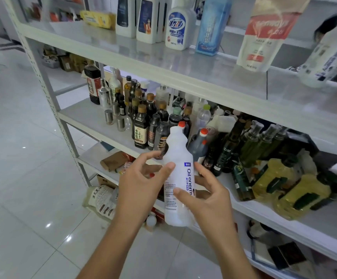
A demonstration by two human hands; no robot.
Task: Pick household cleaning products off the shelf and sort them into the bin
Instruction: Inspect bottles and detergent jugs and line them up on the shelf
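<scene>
Glossy white floor tiles are stretching away on the left, and a pale shelf unit is running from near right to far left across the head view. Both hands are holding the white cleaner bottle with the red cap upright in the air, just in front of the shelf of dark sauce bottles. The left hand is loosely spread, thumb pressing the front. The right hand is pinching lower down, thumb in front, fingers behind. No bin is showing. I am judging that a fuller wrap round the body would be steadying it before turning away, keeping the base off the crowded shelf edge.
</scene>
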